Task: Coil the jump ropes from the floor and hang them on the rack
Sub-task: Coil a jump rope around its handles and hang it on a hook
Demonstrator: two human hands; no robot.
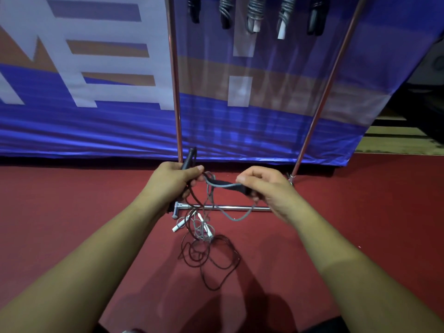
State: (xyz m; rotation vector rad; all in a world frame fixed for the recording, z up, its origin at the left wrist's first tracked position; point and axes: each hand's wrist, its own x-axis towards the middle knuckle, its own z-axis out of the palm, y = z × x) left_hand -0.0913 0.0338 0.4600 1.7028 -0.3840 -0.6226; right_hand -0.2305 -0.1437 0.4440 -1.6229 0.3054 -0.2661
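My left hand (174, 177) grips one black handle (191, 156) of a jump rope, its tip pointing up. My right hand (262, 185) pinches the other black handle (230, 186), held level between the hands. A grey cord (236, 217) sags from the handles in a loop. Below, on the red floor, a dark rope (211, 258) lies tangled with a grey rope with white handles (189, 223). Several coiled ropes (254, 13) hang from the top of the rack.
The rack has two copper-coloured uprights (175, 80) and a chrome base bar (230, 207) on the floor, right under my hands. A blue banner (96, 121) covers the wall behind. Red carpet (60, 212) stretches left and right. Wooden steps (394, 140) show at the far right.
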